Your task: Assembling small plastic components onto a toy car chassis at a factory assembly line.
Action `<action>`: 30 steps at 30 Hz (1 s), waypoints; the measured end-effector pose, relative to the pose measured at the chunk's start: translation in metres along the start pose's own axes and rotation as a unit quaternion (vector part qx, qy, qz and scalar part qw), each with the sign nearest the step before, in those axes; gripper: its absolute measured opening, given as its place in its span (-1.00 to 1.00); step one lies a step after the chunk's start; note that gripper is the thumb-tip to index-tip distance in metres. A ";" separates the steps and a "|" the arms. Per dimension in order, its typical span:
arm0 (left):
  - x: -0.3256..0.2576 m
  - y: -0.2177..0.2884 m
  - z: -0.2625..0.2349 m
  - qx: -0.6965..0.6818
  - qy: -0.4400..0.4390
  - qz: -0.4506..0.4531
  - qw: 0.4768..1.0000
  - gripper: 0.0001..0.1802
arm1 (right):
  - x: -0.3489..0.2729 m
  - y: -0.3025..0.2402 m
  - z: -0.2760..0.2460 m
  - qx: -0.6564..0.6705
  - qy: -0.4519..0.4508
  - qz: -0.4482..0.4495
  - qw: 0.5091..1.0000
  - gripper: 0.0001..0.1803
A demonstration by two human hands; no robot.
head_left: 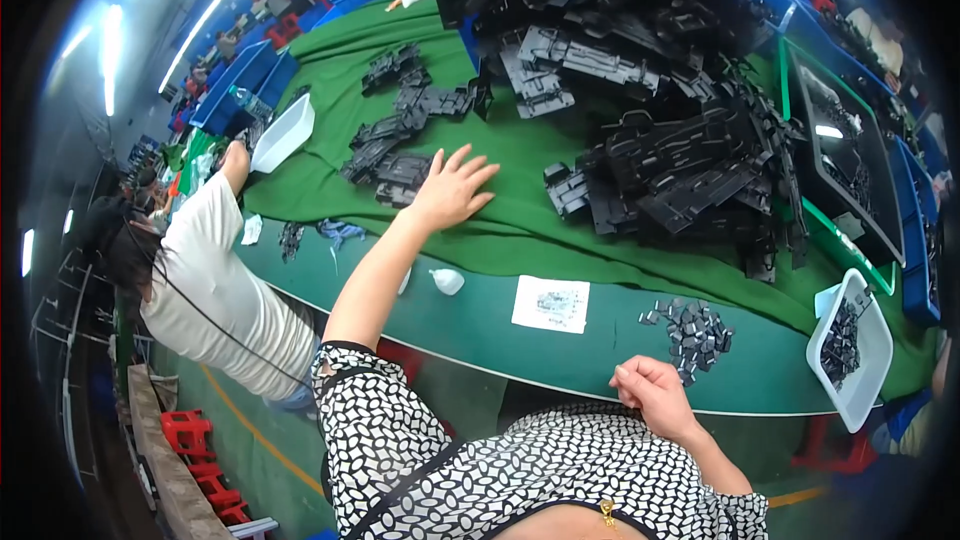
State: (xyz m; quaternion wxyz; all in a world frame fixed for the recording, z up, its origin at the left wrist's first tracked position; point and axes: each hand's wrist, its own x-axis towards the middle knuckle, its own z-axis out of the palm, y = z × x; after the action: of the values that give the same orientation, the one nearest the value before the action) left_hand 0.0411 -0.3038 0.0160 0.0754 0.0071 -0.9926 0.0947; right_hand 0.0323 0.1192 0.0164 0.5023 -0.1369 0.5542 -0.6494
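While the left hand (452, 192) lies palm down over the green cloth (325, 175), its grip is released, the fingers fanned wide and nothing held between them. The nearest of the black moulded parts (405, 170) is just beside its little-finger edge, on the person's left; whether the skin touches the plastic I cannot tell. More of these parts run from there toward the far side of the cloth in a loose, overlapping chain. On the other side of the hand, well apart from it, rises a large heap of similar black parts (690, 155).

The right hand (652, 395) is drawn in close to the body at the near edge of the green desk (470, 325). Its grip is clenched, with fingers curled and thumb against the forefinger; whether something small is tucked inside cannot be told. Just beyond it, a little to the right, a pile of small dark pieces (697, 333) lies on the desk. A printed white sheet (532, 312) lies left of that pile, and a white tray (876, 348) holding small black pieces stands farther right.
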 end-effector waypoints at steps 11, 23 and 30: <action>0.007 -0.106 0.024 0.280 -0.185 -0.142 0.931 -0.47 | 0.006 0.003 -0.010 0.030 0.040 0.010 0.999 -0.79; 0.067 -0.127 0.059 0.279 -0.191 -0.217 0.916 -0.55 | 0.020 -0.011 -0.008 0.000 0.060 0.009 0.998 -0.78; 0.053 -0.114 0.008 0.204 -0.176 -0.241 0.932 -0.69 | 0.009 -0.036 -0.021 -0.190 0.088 -0.083 0.974 -0.80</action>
State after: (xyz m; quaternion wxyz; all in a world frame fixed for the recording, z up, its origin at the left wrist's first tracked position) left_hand -0.0096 -0.4169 0.0373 -0.0826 0.2778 -0.9178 0.2713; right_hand -0.0058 0.1199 0.0366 0.3606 -0.2177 0.6965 -0.5810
